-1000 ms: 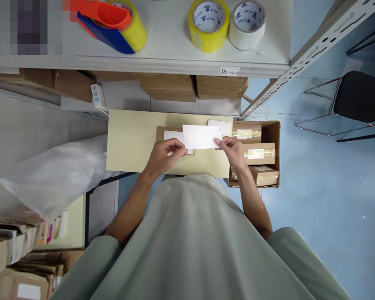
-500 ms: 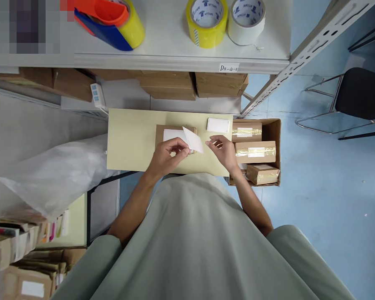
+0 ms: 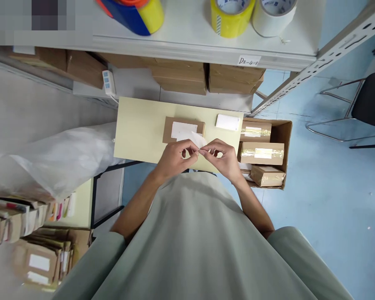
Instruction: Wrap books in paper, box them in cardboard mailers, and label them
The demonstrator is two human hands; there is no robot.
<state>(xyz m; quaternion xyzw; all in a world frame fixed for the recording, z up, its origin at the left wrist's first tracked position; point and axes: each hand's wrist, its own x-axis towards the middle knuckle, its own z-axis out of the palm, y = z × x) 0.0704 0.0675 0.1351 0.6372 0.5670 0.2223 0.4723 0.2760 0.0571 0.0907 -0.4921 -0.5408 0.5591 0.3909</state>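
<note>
Closest in, I have both hands over the worktop's point(image 3: 134, 137) near edge, left point(image 3: 178, 158) and right point(image 3: 220, 156) meeting at the tips, thumbs and forefingers pinched together at a corner of a white slip point(image 3: 198, 139). Just beyond, a brown box point(image 3: 168, 129) lies with a white label point(image 3: 183, 127) on top; the slip, I judge, is midway through handling, not yet laid down. White cards point(image 3: 228, 122) sit by the far right corner. Past the right edge, a carton point(image 3: 282, 131) holds boxes point(image 3: 261, 153) already taped and labelled.
</note>
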